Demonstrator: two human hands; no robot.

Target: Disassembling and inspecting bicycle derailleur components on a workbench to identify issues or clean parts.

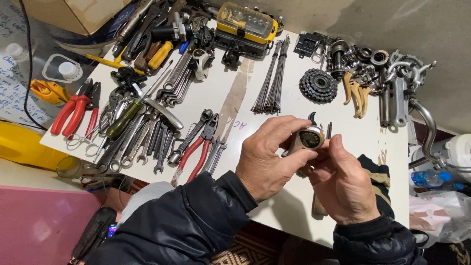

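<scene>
My left hand point(271, 156) and my right hand point(343, 184) together hold a small silver bicycle gear shifter point(309, 139) with a dark round display window and a black lever tip on top. The fingers of both hands wrap its body, my right thumb pressing beside the window. I hold it just above the white table point(289, 206), near its front edge. A wooden-handled tool point(318, 205) lies on the table beneath my right hand, mostly hidden.
Wrenches point(140, 140) and red-handled pliers point(194, 154) cover the table's left half. A bundle of spokes point(271, 81), a cassette sprocket point(318, 85), a yellow bit case point(247, 23) and metal bike parts point(392, 78) lie behind. A water bottle point(431, 178) stands right.
</scene>
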